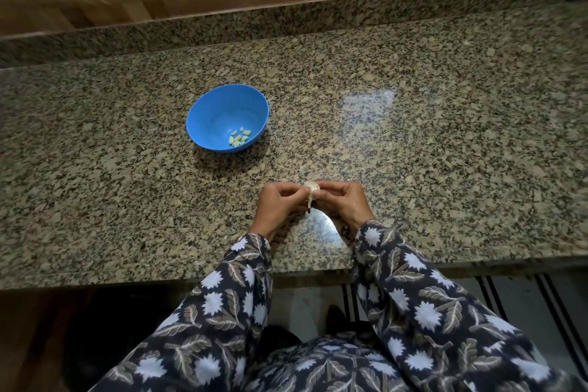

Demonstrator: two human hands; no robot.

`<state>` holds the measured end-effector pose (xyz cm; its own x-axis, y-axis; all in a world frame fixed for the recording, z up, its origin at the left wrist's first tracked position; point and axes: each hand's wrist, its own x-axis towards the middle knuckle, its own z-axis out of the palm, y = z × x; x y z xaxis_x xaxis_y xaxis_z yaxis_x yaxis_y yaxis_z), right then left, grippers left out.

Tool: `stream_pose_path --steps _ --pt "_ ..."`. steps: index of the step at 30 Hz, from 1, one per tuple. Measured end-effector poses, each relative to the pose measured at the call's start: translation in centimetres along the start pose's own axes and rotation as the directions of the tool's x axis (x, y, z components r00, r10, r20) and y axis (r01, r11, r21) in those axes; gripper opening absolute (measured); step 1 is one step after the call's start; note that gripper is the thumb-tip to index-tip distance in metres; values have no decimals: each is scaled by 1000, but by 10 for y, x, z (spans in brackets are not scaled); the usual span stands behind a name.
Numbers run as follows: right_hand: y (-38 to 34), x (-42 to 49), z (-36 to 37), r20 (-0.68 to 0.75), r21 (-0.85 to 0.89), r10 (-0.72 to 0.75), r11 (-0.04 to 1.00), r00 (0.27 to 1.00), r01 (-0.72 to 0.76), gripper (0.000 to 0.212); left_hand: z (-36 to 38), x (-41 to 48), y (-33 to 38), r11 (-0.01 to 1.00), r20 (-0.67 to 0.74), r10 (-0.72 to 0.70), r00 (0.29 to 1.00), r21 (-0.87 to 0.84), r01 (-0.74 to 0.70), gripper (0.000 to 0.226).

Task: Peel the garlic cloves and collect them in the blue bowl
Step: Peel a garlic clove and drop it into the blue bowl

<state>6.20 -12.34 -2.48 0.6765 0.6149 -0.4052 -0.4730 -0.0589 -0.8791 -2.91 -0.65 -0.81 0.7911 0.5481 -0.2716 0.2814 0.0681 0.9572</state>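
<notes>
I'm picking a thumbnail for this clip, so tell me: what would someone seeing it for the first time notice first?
The bright blue bowl stands out left of centre on the speckled granite counter, with a small cluster of peeled cloves in its bottom. Nearer the counter's front edge, the left hand and right hand pinch a pale garlic piece between them, a strip of skin hanging from it.

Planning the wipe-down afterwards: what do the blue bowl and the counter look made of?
Blue bowl: probably plastic, given its even, saturated colour, soft sheen and thin rim. Counter: looks like polished granite, with speckled tan-and-black grain and glossy patches of reflected light.
</notes>
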Motion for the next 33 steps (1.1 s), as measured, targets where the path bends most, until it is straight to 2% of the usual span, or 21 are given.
stream_pose_path --steps 6,9,11,14,16,19,24,29,33 --pt "0 2 0 -12 -24 22 999 1000 -23 26 -3 -2 4 997 59 -41 997 -59 45 8" --pt "-2 2 -1 -8 -59 11 998 1000 -11 33 -3 1 4 999 45 -38 998 -27 39 4" --pt "-2 1 -1 -4 -70 -6 998 1000 6 32 -1 3 4 999 3 -7 1000 46 7 2" --pt "-2 0 -2 -1 -120 -45 992 999 45 34 6 1 0 963 -63 93 994 259 -74 11" --pt "-2 0 -1 -3 -130 -49 990 999 48 34 8 -1 -1 941 -88 141 986 321 -106 16" --pt "-1 1 0 -16 -100 -36 994 999 35 31 7 -2 -1 979 -75 112 991 180 -97 7" --pt "-1 1 -1 -12 -123 -31 992 999 30 30 11 -11 -1 999 -140 33 990 -17 -35 18" --pt "-9 -3 0 23 -80 7 997 1000 -5 20 4 -6 1 987 -107 -117 987 -123 104 20" --pt "-18 -8 -2 54 -15 9 1000 999 -8 15 0 -9 4 956 -130 -168 977 -265 129 13"
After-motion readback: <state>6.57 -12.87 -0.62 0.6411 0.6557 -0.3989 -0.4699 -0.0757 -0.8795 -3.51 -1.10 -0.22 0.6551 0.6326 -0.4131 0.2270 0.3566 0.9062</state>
